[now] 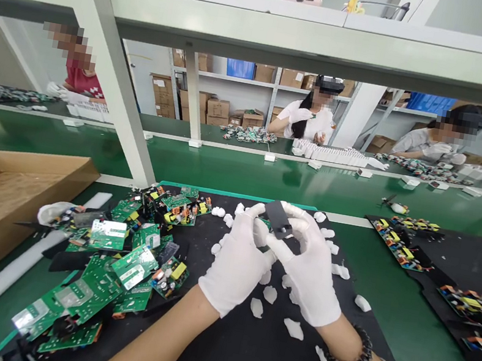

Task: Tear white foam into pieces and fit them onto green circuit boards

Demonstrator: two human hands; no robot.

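Observation:
In front of me, both my gloved hands meet over the black mat (230, 347). A small, flat black sheet (278, 219) is pinched between them, tilted. Just under its left edge a bit of green circuit board shows, mostly hidden by my fingers. My left hand (238, 261) closes on the sheet's left side, thumb and fingertips drawn together. My right hand (312, 268) grips its right side with thumb and fingers. White soft lumps (270, 294) lie scattered on the mat around and below my hands.
A heap of green circuit boards (102, 280) covers the mat's left side. Farther left stand a cardboard box (15, 165) and a white strip (3, 282). Rows of boards (475, 303) lie at right. Across the green belt (243, 168), several people work at a bench. A metal post (114, 77) rises at left.

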